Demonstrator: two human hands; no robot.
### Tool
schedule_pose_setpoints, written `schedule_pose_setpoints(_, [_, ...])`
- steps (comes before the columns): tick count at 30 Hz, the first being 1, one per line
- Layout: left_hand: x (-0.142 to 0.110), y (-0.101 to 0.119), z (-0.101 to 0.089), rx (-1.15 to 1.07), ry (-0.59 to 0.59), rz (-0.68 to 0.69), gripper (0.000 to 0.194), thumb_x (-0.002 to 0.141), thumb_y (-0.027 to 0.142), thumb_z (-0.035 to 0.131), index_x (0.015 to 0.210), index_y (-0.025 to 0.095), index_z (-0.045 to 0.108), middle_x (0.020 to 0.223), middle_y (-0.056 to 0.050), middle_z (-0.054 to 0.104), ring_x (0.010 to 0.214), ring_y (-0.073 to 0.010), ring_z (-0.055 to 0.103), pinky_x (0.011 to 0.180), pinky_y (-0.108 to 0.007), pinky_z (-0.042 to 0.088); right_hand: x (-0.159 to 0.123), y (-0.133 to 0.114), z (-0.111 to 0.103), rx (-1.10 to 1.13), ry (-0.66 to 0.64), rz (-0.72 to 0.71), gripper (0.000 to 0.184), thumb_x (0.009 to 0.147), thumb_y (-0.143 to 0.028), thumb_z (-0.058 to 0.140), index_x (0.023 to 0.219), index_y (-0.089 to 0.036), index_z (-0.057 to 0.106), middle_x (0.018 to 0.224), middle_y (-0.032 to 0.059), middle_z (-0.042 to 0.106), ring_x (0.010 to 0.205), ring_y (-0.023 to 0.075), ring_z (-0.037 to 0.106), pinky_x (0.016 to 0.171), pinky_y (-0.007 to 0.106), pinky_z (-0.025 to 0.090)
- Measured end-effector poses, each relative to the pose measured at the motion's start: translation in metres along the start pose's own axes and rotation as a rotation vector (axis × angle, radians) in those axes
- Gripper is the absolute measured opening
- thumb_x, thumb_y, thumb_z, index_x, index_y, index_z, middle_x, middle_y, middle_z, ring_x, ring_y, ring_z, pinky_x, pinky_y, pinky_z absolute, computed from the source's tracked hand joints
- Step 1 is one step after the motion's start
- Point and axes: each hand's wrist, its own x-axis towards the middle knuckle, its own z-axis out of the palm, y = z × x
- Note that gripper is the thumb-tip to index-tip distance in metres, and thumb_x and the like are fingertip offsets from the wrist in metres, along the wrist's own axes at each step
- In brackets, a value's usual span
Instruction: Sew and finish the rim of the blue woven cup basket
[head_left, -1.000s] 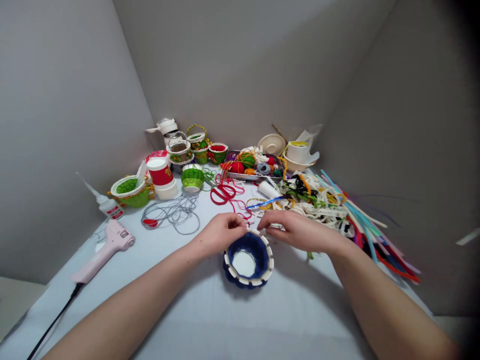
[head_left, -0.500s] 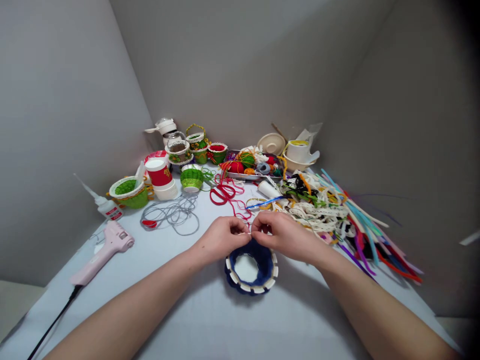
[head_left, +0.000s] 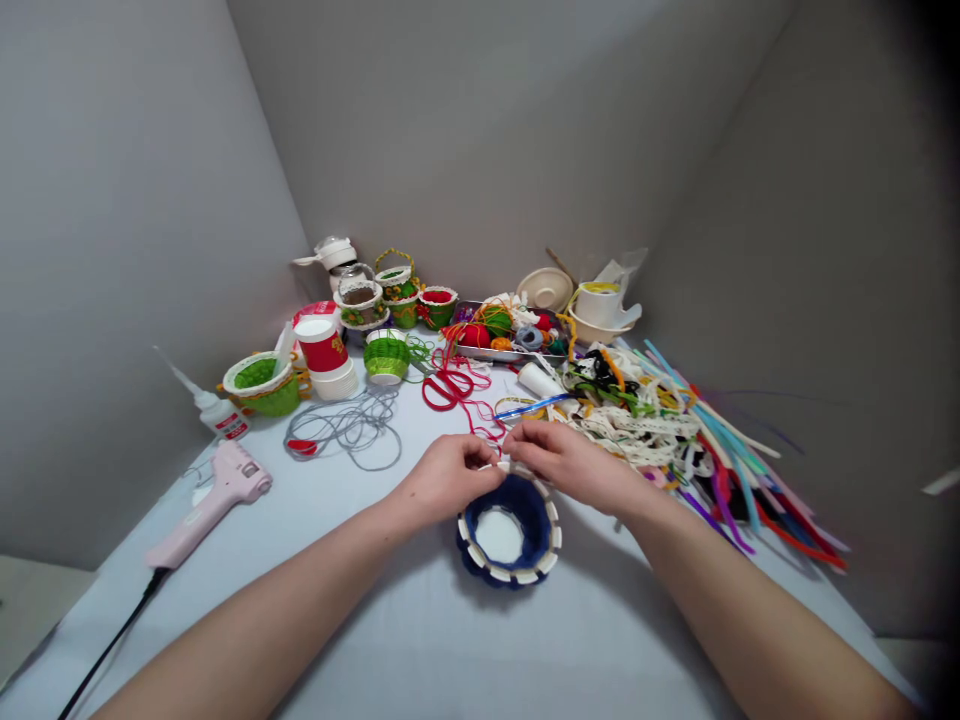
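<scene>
A dark blue woven basket (head_left: 510, 530) with a segmented white rim and a white disc at its bottom stands on the pale table (head_left: 420, 640) right in front of me. My left hand (head_left: 450, 478) curls at the far rim, its fingertips pinching the white rim trim (head_left: 517, 468). My right hand (head_left: 562, 465) hangs just beyond that rim, with the fingers bent down towards it. Those fingers hide whatever lies under them, so I cannot tell if they grip anything.
Beyond my hands lie red scissors (head_left: 448, 392), a grey cord coil (head_left: 345, 425) and a lace heap (head_left: 630, 425). A pink hot glue gun (head_left: 214, 505) and its black cable lie at left. Coloured strips (head_left: 742, 480) fan out at right, and finished green baskets (head_left: 262, 385) stand behind.
My hands have moved apart slightly and now sit at the far rim. The blue basket has shifted a little to the right, and more of its opening shows.
</scene>
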Motion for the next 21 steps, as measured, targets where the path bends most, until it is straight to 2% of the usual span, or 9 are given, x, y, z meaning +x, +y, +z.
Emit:
schedule_pose_setpoints(4, [-0.001, 0.002, 0.000, 0.005, 0.012, 0.003, 0.018, 0.066, 0.030, 0.060, 0.075, 0.014, 0.062, 0.071, -0.001, 0.061, 0.064, -0.0121, 0.052, 0.057, -0.021, 0.038, -0.003, 0.000, -0.007, 0.023, -0.006, -0.067, 0.016, 0.083, -0.029, 0.051, 0.082, -0.015, 0.059, 0.073, 0.0003, 0.056, 0.066, 0.0117, 0.048, 0.059, 0.022, 0.037])
schedule_pose_setpoints(9, [0.000, 0.002, 0.001, -0.007, 0.015, 0.009, 0.017, 0.066, 0.030, 0.061, 0.073, 0.014, 0.060, 0.070, 0.000, 0.059, 0.063, -0.0113, 0.050, 0.057, -0.021, 0.038, -0.006, -0.004, -0.002, -0.145, 0.039, -0.150, 0.009, 0.079, -0.021, 0.053, 0.080, -0.017, 0.062, 0.079, 0.0018, 0.062, 0.071, 0.0131, 0.052, 0.064, 0.024, 0.038])
schedule_pose_setpoints(15, [-0.001, 0.003, 0.001, -0.010, 0.023, 0.024, 0.016, 0.066, 0.029, 0.060, 0.071, 0.014, 0.061, 0.067, 0.000, 0.058, 0.061, -0.0107, 0.048, 0.056, -0.021, 0.037, -0.005, -0.003, 0.006, -0.255, 0.081, -0.125, 0.008, 0.079, -0.019, 0.051, 0.073, -0.017, 0.056, 0.073, 0.0008, 0.059, 0.068, 0.0125, 0.050, 0.060, 0.023, 0.034])
schedule_pose_setpoints(21, [-0.001, 0.002, 0.001, 0.017, 0.026, 0.034, 0.017, 0.067, 0.030, 0.058, 0.070, 0.014, 0.063, 0.065, 0.000, 0.058, 0.060, -0.0105, 0.047, 0.054, -0.020, 0.036, 0.000, 0.003, 0.013, -0.100, 0.034, -0.013, 0.012, 0.079, -0.022, 0.046, 0.071, -0.016, 0.052, 0.065, -0.0017, 0.051, 0.061, 0.0110, 0.043, 0.055, 0.022, 0.031])
